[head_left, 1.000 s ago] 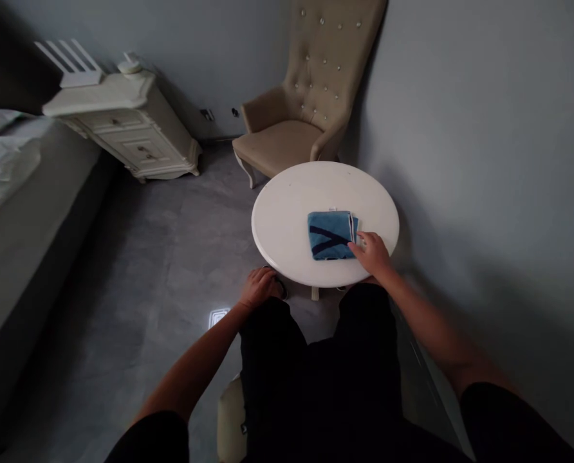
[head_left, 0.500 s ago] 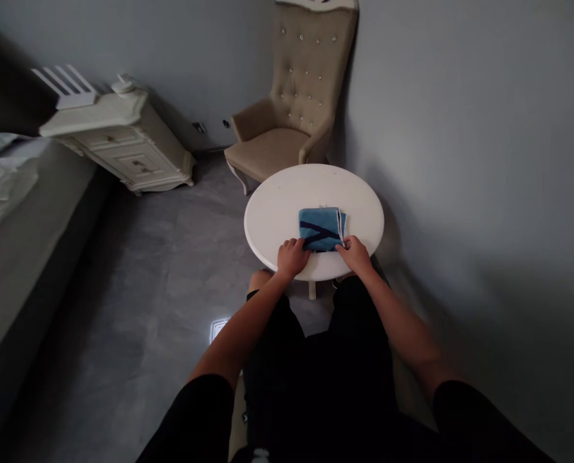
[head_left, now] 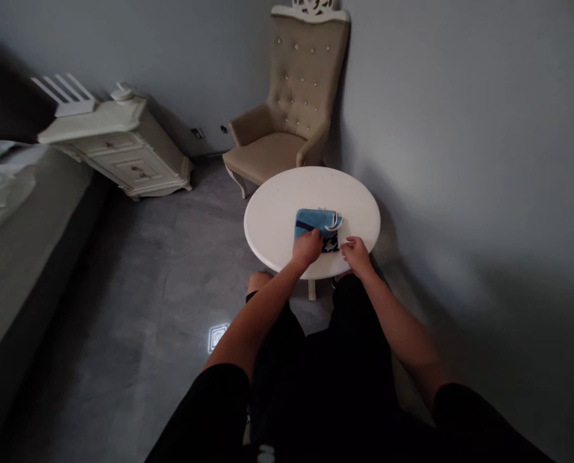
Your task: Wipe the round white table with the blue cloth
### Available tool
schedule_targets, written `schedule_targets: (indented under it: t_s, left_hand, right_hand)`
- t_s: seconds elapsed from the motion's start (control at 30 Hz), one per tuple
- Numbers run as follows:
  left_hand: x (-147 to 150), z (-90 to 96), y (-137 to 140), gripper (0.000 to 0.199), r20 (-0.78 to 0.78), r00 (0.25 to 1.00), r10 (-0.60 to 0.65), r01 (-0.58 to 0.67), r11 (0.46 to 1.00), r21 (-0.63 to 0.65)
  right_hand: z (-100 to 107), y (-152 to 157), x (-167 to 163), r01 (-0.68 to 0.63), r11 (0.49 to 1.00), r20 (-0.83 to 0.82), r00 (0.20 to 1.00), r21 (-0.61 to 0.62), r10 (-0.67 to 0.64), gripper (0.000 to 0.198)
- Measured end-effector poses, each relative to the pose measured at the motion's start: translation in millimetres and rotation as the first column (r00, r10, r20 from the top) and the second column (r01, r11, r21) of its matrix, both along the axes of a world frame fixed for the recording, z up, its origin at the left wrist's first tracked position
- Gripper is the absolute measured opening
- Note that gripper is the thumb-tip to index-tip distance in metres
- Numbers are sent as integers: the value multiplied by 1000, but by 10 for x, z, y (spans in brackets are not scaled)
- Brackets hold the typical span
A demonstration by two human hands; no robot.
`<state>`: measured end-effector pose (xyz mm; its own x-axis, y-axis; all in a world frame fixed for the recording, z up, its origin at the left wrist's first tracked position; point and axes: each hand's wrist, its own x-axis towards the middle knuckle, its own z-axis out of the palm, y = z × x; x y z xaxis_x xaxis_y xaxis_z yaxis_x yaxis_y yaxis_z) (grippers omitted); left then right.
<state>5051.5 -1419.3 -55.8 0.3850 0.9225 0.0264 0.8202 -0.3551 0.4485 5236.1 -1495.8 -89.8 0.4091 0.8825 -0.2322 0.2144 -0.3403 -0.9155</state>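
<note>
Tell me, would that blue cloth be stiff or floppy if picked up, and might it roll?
The cloth is probably floppy: its top layer curls back beside the left hand. Being folded in layers, it would likely fall open if lifted by just one. Rolling seems unlikely, since it lies flat on the table.

We see the cloth (head_left: 306, 216) on the bench (head_left: 266, 215), toward its near edge. On the far side stands a chair (head_left: 294, 93). At the far left, a cabinet (head_left: 139, 166) holds a router (head_left: 76, 107) on top. A bed (head_left: 58, 206) is left of the cabinet.
</note>
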Motion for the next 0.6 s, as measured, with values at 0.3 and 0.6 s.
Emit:
schedule_targets:
  t_s: [0.3, 0.6]
  left_hand:
    - [-447, -140, 377, 14, 845, 321, 428, -329, 887, -324]
    - [-1037, -48, 448, 35, 784, -147, 603, -125, 775, -619]
  right_hand:
    - [144, 263, 40, -48, 974, -163, 987, -223, 11, 35]
    - [253, 378, -2, -131, 965, 69, 986, -229, 150, 25]
